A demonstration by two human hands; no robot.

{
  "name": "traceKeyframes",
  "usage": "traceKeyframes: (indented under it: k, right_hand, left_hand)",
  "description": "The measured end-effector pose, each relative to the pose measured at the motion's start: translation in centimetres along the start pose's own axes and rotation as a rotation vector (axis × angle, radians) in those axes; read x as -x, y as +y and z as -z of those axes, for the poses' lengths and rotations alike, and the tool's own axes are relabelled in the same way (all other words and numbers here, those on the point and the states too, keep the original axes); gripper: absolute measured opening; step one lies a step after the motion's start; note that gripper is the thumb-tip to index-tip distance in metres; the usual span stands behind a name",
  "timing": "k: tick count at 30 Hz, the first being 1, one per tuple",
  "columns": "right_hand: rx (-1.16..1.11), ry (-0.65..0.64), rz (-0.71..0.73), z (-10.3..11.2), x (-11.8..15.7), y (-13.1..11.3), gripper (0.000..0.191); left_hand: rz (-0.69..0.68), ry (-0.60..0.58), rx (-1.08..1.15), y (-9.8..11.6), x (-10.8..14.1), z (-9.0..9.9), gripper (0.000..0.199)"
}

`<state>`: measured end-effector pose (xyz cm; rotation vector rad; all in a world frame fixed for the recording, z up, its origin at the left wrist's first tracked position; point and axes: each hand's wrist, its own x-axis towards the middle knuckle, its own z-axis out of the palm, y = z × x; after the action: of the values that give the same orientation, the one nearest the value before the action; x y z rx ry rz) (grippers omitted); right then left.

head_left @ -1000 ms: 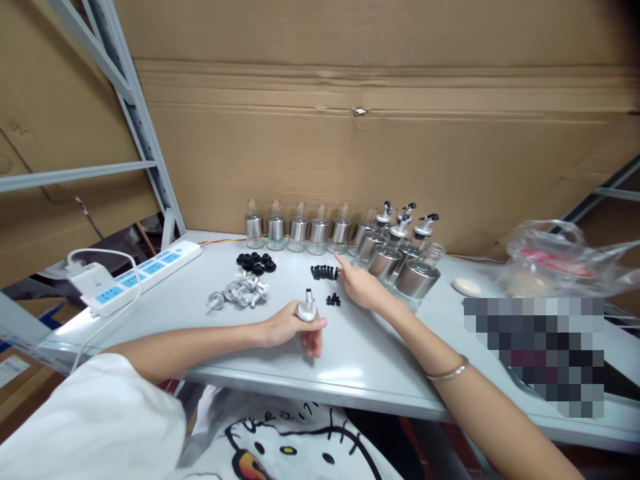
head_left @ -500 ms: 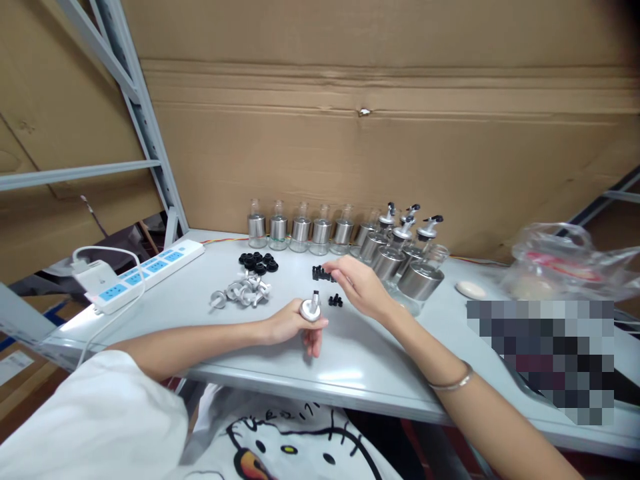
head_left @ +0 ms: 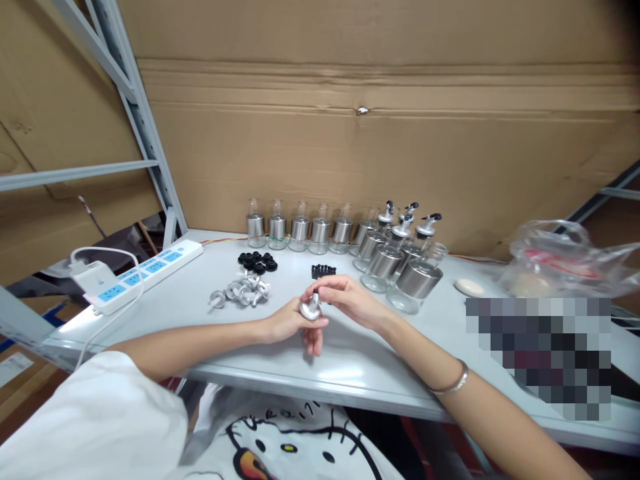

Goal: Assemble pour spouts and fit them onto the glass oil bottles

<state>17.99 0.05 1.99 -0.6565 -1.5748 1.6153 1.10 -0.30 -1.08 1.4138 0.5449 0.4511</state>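
A silver pourer spout (head_left: 311,309) with a round base and a dark tip is gripped upright in my left hand (head_left: 287,323), thumb across its base. The fingertips of my right hand (head_left: 356,303) are pinched together at the top of the spout; whatever they hold is too small and covered to make out. Just beyond sits a row of small black parts (head_left: 323,270). To the left lie a pile of silver pourer spouts (head_left: 246,291) and a cluster of black stoppers (head_left: 257,262).
Along the back of the table (head_left: 240,390) stand several glass bottles with metal bands (head_left: 299,230). At right, some bottles carry pourers (head_left: 401,230). A power strip (head_left: 150,273) lies left; a white oval object (head_left: 469,287) and a plastic bag (head_left: 555,263) are at right.
My right hand has come back from the row of black parts to the tip of the spout. My left hand has kept its hold and place.
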Motion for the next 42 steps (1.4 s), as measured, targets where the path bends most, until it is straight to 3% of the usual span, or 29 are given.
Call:
traceKeyframes:
  k: [4, 8, 19, 26, 42]
  right_hand:
    - [-0.255, -0.042, -0.067, -0.6, 0.1, 0.6, 0.027]
    - [-0.337, -0.057, -0.084, -0.9, 0.2, 0.8, 0.024]
    - [-0.245, -0.006, -0.036, -1.7, 0.4, 0.2, 0.020]
    - [-0.237, -0.095, -0.007, -1.3, 0.6, -0.1, 0.017]
    - [-0.233, 0.053, -0.021, -1.8, 0.4, 0.3, 0.026]
  left_hand:
    - [-0.016, 0.017, 0.020, 0.5, 0.2, -0.3, 0.052]
    - [-0.030, 0.007, 0.020, 0.7, 0.3, -0.6, 0.051]
    - [-0.007, -0.057, -0.011, 0.7, 0.5, -0.9, 0.051]
    - [0.006, -0.086, 0.007, 0.6, 0.5, -0.3, 0.045]
    - [0.031, -0.149, -0.083, 0.4, 0.3, -0.2, 0.050]
